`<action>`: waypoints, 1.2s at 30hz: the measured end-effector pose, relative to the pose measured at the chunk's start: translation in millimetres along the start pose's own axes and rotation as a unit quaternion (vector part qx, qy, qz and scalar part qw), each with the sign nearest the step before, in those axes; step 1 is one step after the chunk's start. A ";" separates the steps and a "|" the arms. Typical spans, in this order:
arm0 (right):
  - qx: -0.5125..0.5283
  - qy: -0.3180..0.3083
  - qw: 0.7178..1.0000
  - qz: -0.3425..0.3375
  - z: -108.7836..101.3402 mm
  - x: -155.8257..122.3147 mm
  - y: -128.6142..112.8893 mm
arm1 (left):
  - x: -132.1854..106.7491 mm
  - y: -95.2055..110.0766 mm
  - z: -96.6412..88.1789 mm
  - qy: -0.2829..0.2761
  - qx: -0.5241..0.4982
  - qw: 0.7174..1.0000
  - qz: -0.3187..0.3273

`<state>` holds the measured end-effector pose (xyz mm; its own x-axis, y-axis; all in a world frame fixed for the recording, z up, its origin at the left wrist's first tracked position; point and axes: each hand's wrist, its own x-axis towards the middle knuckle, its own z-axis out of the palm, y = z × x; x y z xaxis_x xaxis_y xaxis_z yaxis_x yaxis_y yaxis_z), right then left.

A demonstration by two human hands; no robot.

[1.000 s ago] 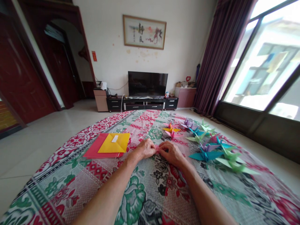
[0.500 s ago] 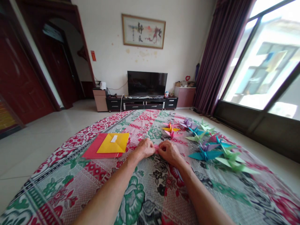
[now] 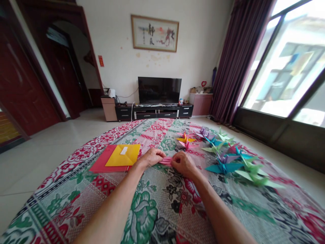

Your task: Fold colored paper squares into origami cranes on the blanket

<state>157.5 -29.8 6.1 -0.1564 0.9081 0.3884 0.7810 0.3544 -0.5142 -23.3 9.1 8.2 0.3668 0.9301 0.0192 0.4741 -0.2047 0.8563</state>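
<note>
A small folded piece of pink paper [image 3: 166, 161] lies between my hands, low over the patterned tablecloth [image 3: 101, 203]. My left hand [image 3: 153, 157] is closed, its fingertips pinching the paper's far left side. At the paper's right end, my right hand [image 3: 184, 163] grips it between thumb and curled fingers. Part of the paper is hidden behind the right fingers. To the left of my hands lies a yellow square of paper [image 3: 132, 156] with a white label, on top of red-pink sheets [image 3: 99, 164].
Several folded paper cranes stand on the right side of the table, among them a blue crane [image 3: 223, 167], a green crane [image 3: 255, 176] and an orange crane [image 3: 186, 139]. Beyond the table, a television [image 3: 159, 90] sits on a low black cabinet [image 3: 144, 113].
My left hand has shifted left and slightly up, so more of the pink paper shows between the hands. My right hand stays nearly in place, still holding the paper's right end.
</note>
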 end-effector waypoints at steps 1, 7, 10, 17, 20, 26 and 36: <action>-0.003 0.000 1.000 -0.001 -0.6 -0.4 -0.4 | 0.0 -0.1 0.3 0.005 -0.002 1.000 0.001; -0.019 -0.003 1.000 -0.009 -0.6 -0.3 -1.3 | 0.2 4.3 4.2 0.003 0.048 0.999 -0.002; -0.042 -0.002 0.999 -0.004 0.6 0.9 -1.7 | -1.4 9.5 5.2 -0.005 0.085 0.996 -0.002; -0.048 -0.006 0.999 -0.008 1.3 1.5 -3.1 | -4.6 15.8 5.5 -0.014 0.135 0.991 0.017; -0.040 -0.003 0.999 -0.004 0.3 1.2 -4.3 | -3.6 15.2 6.4 -0.014 0.165 0.986 0.013; -0.034 -0.006 0.999 -0.005 -0.5 0.9 -4.8 | -2.7 14.2 10.2 -0.006 0.186 0.982 0.024; -0.031 0.020 0.999 -0.013 8.9 0.7 3.5 | -3.2 11.3 4.0 -0.019 0.087 0.996 0.001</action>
<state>154.7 -26.0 -2.2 -0.1540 0.8888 0.4315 0.8135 0.3620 -0.4552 -16.0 2.5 15.8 0.3964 0.9181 -0.0015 0.6043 -0.2597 0.7533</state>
